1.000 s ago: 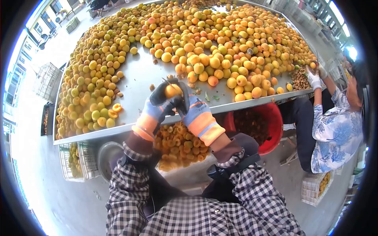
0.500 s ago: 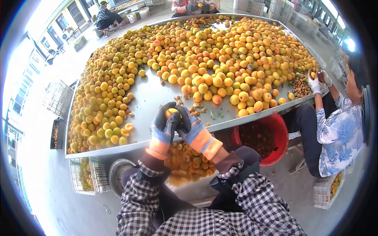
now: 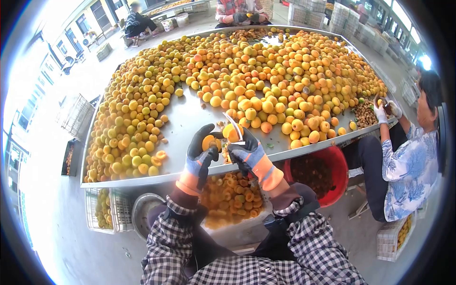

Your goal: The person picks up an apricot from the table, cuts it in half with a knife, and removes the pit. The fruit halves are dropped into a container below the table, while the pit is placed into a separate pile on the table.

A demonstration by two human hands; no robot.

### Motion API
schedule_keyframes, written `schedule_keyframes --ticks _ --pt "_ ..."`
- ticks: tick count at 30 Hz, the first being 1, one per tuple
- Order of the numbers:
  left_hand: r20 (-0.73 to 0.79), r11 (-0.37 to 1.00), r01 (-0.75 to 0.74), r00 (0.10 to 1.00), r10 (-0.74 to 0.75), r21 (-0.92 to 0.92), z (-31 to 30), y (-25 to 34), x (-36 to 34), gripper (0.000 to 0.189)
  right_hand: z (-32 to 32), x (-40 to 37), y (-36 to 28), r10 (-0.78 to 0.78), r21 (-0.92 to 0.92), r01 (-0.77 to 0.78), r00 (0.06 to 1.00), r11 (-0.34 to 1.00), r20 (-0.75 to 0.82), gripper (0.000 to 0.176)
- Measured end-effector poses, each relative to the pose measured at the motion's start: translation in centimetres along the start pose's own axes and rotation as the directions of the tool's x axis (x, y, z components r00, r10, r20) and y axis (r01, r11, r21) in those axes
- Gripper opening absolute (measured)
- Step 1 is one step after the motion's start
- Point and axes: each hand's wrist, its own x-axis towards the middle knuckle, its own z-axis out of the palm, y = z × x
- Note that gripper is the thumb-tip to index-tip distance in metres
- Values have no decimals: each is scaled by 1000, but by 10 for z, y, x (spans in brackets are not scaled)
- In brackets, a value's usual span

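Over the near edge of a metal table heaped with apricots, both my hands are in dark-palmed knit gloves. My left hand is closed on an apricot half, its cut side partly visible. My right hand grips a small curved knife, blade pointing up, along with another apricot piece. The knife's handle is hidden in the glove. Just below my hands, a container of halved apricots sits between my knees.
A red bucket with dark pits stands right, under the table edge. Beside it sits a person in white gloves, near a pile of pits. A metal basin and white crate are at left. Another person works across the table.
My hands were together around one apricot; now they are apart, each with a piece. The curved knife has come into view in my right hand.
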Motion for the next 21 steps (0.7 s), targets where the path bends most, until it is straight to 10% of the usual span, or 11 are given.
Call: schedule_keyframes --ticks 4,8,11,12,14,19,21 --pt "-29 1000 5 1000 -5 -2 -17 2 1 60 -3 -14 -14 62 -197 -42 994 980 95 48" --pt "-46 1000 -23 999 24 5 -31 8 2 57 -4 -21 -37 322 -579 60 783 813 533 53" --pt "3 1000 -4 1000 4 -29 -30 9 -2 60 0 -19 -21 -15 -118 57 945 991 327 46" --pt "43 999 32 999 -31 -31 -26 10 -4 59 0 -15 -29 60 -336 23 970 942 234 39" --pt "98 997 73 993 -69 -40 -17 1 -4 60 5 -7 -11 3 -61 2 997 998 77 33" --pt "124 977 -27 992 1 209 -11 -21 -3 60 15 -1 7 -270 -263 275 961 925 56 28" --pt "101 967 8 994 -34 254 -13 -25 -3 59 10 -6 1 -454 -736 420 875 532 171 25"
